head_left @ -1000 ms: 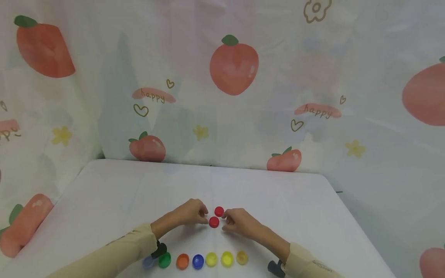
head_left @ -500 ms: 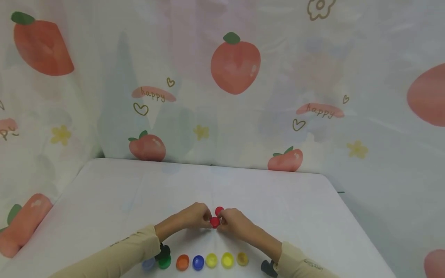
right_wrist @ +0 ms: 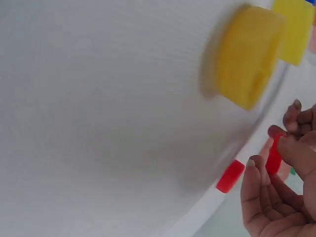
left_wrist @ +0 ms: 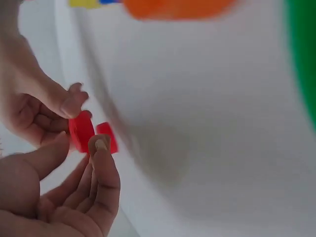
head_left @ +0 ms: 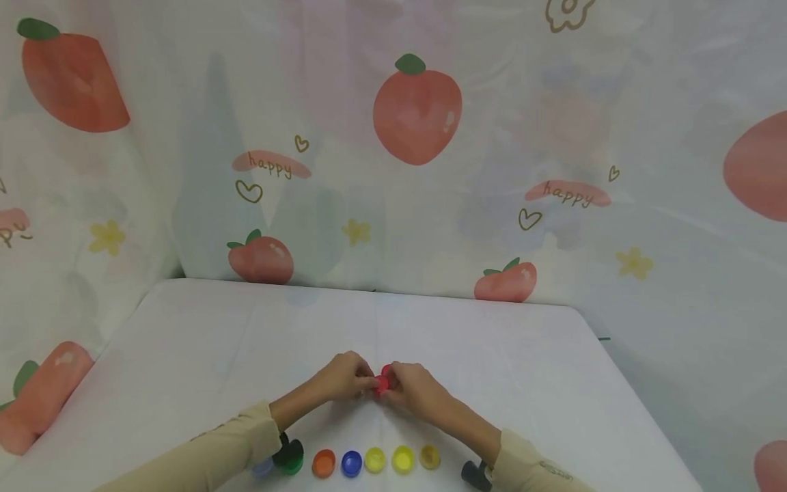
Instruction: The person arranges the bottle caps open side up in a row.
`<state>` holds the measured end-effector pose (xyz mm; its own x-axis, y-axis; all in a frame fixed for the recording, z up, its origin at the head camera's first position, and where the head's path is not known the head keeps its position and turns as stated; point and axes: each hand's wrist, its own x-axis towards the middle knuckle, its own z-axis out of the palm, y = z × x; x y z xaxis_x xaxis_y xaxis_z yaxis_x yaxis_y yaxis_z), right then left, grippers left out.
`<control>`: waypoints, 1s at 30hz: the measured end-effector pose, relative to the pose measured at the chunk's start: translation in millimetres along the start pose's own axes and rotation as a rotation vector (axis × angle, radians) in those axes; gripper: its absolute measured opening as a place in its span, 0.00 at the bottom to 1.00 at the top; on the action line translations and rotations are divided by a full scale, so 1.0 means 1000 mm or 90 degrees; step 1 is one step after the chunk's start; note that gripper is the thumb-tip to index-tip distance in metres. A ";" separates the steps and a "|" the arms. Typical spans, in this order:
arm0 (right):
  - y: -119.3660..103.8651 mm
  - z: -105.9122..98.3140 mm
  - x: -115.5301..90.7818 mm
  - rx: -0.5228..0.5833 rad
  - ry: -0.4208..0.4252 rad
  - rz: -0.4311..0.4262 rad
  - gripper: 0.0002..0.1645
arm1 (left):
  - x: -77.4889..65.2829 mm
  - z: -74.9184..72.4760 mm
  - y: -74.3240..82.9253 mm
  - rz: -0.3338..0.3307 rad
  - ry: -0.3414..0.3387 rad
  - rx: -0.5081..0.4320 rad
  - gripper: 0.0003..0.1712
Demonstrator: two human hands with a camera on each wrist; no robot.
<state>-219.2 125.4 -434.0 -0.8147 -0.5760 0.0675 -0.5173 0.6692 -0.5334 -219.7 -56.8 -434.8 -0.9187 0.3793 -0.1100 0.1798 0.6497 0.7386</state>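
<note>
A small round red cap (head_left: 382,385) is between the fingertips of both hands, tilted and raised off the table. My left hand (head_left: 346,376) pinches it from the left, thumb on the near side. From the right, my right hand (head_left: 419,389) holds it between thumb and fingers. In the left wrist view, the cap (left_wrist: 81,131) stands on edge between the two hands. Just behind it on the table lies a second red cap (head_left: 386,370), partly hidden by the right hand; the right wrist view shows that cap (right_wrist: 230,176) apart from the fingers.
Nearer the body runs a row of round caps: pale blue (head_left: 262,469), green (head_left: 293,467), orange (head_left: 323,463), blue (head_left: 352,464), two yellow, and a darker yellow one (head_left: 430,457). The left wrist camera partly covers the green cap. A printed curtain hangs behind the white table (head_left: 246,328).
Both hands have closed in on the nearer red cap from either side, gripped it and lifted it slightly. The other red cap stays on the table. The row has not moved.
</note>
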 end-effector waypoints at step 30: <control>-0.049 -0.082 -0.053 0.142 0.244 -0.165 0.23 | -0.044 -0.022 0.068 0.264 0.196 -0.178 0.17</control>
<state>-172.1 161.4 -341.7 -0.7265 -0.4678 0.5034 -0.6803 0.3864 -0.6228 -174.4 -44.1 -364.7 -0.8588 0.3287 0.3930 0.4847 0.2731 0.8309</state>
